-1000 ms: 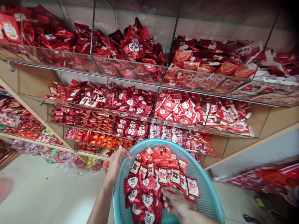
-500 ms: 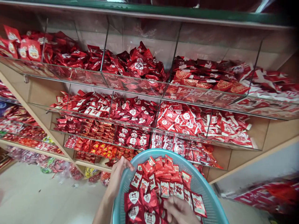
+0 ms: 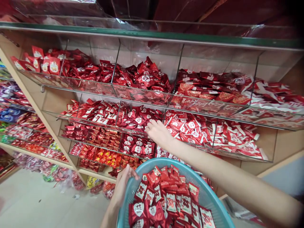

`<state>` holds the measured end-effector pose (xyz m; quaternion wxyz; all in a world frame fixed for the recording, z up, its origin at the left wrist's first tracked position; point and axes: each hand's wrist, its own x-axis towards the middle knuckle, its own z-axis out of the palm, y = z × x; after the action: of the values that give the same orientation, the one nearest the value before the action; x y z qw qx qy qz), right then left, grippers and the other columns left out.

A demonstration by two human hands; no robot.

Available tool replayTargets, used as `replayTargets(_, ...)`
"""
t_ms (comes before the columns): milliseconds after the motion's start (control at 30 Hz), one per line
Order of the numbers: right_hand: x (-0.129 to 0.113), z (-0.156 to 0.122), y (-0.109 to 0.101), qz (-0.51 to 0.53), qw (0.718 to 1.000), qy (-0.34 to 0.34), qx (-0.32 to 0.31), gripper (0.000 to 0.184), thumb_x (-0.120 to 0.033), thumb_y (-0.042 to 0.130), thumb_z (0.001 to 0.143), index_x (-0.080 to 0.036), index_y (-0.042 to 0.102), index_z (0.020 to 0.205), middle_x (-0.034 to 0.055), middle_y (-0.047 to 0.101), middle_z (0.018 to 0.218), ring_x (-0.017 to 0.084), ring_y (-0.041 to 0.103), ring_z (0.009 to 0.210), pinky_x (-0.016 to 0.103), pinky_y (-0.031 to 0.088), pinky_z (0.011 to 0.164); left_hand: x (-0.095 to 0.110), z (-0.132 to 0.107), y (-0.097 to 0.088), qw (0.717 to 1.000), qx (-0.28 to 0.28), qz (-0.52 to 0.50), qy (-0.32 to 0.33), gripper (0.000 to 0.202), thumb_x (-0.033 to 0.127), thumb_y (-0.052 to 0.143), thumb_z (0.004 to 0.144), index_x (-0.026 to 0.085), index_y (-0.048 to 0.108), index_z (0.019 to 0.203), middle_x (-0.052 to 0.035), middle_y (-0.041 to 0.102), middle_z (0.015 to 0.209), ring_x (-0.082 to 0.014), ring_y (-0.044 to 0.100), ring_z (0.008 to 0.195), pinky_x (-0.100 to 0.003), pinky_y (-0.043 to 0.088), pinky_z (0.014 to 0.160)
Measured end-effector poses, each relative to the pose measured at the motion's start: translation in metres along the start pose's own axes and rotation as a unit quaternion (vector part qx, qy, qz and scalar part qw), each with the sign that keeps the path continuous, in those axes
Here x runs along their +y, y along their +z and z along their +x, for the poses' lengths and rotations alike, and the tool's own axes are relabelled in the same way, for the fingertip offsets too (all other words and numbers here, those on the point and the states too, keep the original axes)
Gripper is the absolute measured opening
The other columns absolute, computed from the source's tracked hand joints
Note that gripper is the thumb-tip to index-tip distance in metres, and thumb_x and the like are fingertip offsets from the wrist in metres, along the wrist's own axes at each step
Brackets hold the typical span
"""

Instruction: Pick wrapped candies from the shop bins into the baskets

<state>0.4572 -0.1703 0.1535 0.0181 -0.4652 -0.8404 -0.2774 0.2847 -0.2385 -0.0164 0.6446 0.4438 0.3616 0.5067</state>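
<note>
My left hand [image 3: 125, 180] grips the left rim of a blue plastic basket [image 3: 215, 202], thumb and fingers over its edge. Inside lie many small wrapped sweets: dark red packets with white hearts [image 3: 155, 210], white-and-red packets [image 3: 186, 202] and orange-red packets [image 3: 154, 174]. Stretched out above the basket, my right hand [image 3: 158, 132] is over the front of the middle shelf. Its fingers extend toward dark red packets with white labels [image 3: 139, 120], and no packet shows in them. Whether the fingertips touch the packets is hard to see.
Clear dividers split the shelves into bins of red packets [image 3: 144, 76]. A glass front [image 3: 142, 99] runs along the upper shelf. Red-and-white packets [image 3: 190, 126] fill the bin right of my hand. Bagged sweets [image 3: 57, 172] rest on the pale floor [image 3: 54, 205] at left.
My right hand has left the packets in the basket and moved up and forward to the middle shelf. The view has tilted up slightly. My left hand stays on the rim.
</note>
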Motion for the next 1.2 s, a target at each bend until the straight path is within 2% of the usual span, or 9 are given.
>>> replayTargets(267, 0.022, 0.026, 0.003, -0.065, 0.996, -0.011, -0.067, 0.024, -0.004, 0.047, 0.082, -0.008, 0.070, 0.086, 0.0163, 0.068, 0.093, 0.027, 0.052, 0.093, 0.039, 0.034, 0.077, 0.002, 0.000, 0.000, 1.000, 0.001, -0.005, -0.003, 0.045, 0.052, 0.041, 0.086, 0.016, 0.058, 0.064, -0.0023, 0.061, 0.061, -0.0166, 0.056, 0.068, -0.028, 0.043, 0.074)
replayTargets(467, 0.032, 0.024, -0.029, -0.017, 0.997, -0.019, -0.070, 0.022, -0.001, 0.046, 0.081, -0.005, 0.068, 0.080, 0.0183, 0.068, 0.089, 0.028, 0.054, 0.094, 0.038, 0.034, 0.076, 0.003, -0.001, 0.002, 1.000, 0.004, 0.004, -0.001, 0.045, 0.053, 0.041, 0.085, 0.017, 0.057, 0.063, -0.0023, 0.061, 0.061, -0.0170, 0.057, 0.069, -0.028, 0.044, 0.075)
replayTargets(633, 0.030, -0.001, -0.054, 0.205, 0.979, 0.009, 0.006, 0.017, -0.004, 0.046, 0.082, -0.012, 0.060, 0.077, 0.0077, 0.064, 0.084, 0.020, 0.057, 0.086, 0.033, 0.038, 0.076, 0.003, -0.001, 0.001, 1.000, 0.000, 0.008, -0.001, 0.047, 0.055, 0.039, 0.085, 0.017, 0.058, 0.065, -0.0038, 0.062, 0.063, -0.0181, 0.057, 0.069, -0.030, 0.044, 0.075)
replayTargets(700, 0.017, -0.021, -0.047, 0.405, 0.913, 0.035, 0.033, 0.013, -0.012, 0.049, 0.083, -0.015, 0.056, 0.073, 0.0029, 0.062, 0.084, 0.015, 0.057, 0.081, 0.030, 0.041, 0.073, 0.001, 0.000, 0.000, 1.000, 0.003, 0.018, 0.004, 0.048, 0.055, 0.039, 0.085, 0.016, 0.059, 0.066, -0.0047, 0.063, 0.064, -0.0183, 0.058, 0.069, -0.030, 0.044, 0.075)
replayTargets(733, 0.009, -0.032, -0.039, 0.511, 0.857, 0.060, 0.033, 0.012, -0.017, 0.051, 0.083, -0.016, 0.054, 0.072, 0.0014, 0.062, 0.084, 0.013, 0.057, 0.079, 0.029, 0.042, 0.073, 0.000, 0.000, -0.001, 1.000, 0.006, 0.025, 0.008, 0.048, 0.055, 0.039, 0.085, 0.016, 0.060, 0.066, -0.0052, 0.063, 0.065, -0.0183, 0.057, 0.069, -0.030, 0.044, 0.074)
replayTargets(900, -0.043, -0.084, 0.024, 0.827, 0.503, 0.247, -0.046, 0.021, -0.033, 0.069, 0.070, -0.016, 0.056, 0.074, -0.0019, 0.062, 0.072, 0.012, 0.060, 0.072, 0.030, 0.045, 0.076, -0.003, 0.000, -0.001, 0.999, -0.004, 0.030, 0.011, 0.045, 0.051, 0.039, 0.087, 0.014, 0.064, 0.082, -0.0073, 0.066, 0.076, -0.0191, 0.059, 0.074, -0.031, 0.044, 0.078)
replayTargets(1000, -0.069, -0.105, 0.054, 0.891, 0.333, 0.301, -0.065, 0.026, -0.032, 0.074, 0.065, -0.016, 0.058, 0.078, 0.0000, 0.066, 0.078, 0.015, 0.064, 0.083, 0.032, 0.043, 0.087, 0.000, -0.001, 0.001, 0.999, -0.006, 0.037, 0.006, 0.040, 0.049, 0.044, 0.085, 0.014, 0.064, 0.085, -0.0067, 0.066, 0.082, -0.0181, 0.058, 0.077, -0.029, 0.043, 0.079)
replayTargets(1100, -0.089, -0.114, 0.071, 0.906, 0.234, 0.347, -0.059, 0.030, -0.031, 0.078, 0.061, -0.016, 0.058, 0.078, 0.0008, 0.067, 0.082, 0.016, 0.065, 0.086, 0.032, 0.044, 0.089, 0.002, -0.003, 0.003, 0.995, -0.011, 0.100, 0.015, 0.031, 0.045, 0.056, 0.079, 0.015, 0.062, 0.072, -0.0025, 0.062, 0.073, -0.0143, 0.053, 0.069, -0.022, 0.041, 0.067)
replayTargets(1200, -0.104, -0.118, 0.080, 0.910, 0.187, 0.367, -0.042, 0.032, -0.031, 0.080, 0.058, -0.017, 0.058, 0.077, -0.0005, 0.067, 0.081, 0.016, 0.065, 0.087, 0.031, 0.045, 0.088, 0.001, -0.002, 0.003, 0.989, -0.032, 0.137, 0.033, 0.030, 0.042, 0.062, 0.075, 0.016, 0.058, 0.063, -0.0001, 0.057, 0.064, -0.0118, 0.049, 0.063, -0.020, 0.038, 0.061)
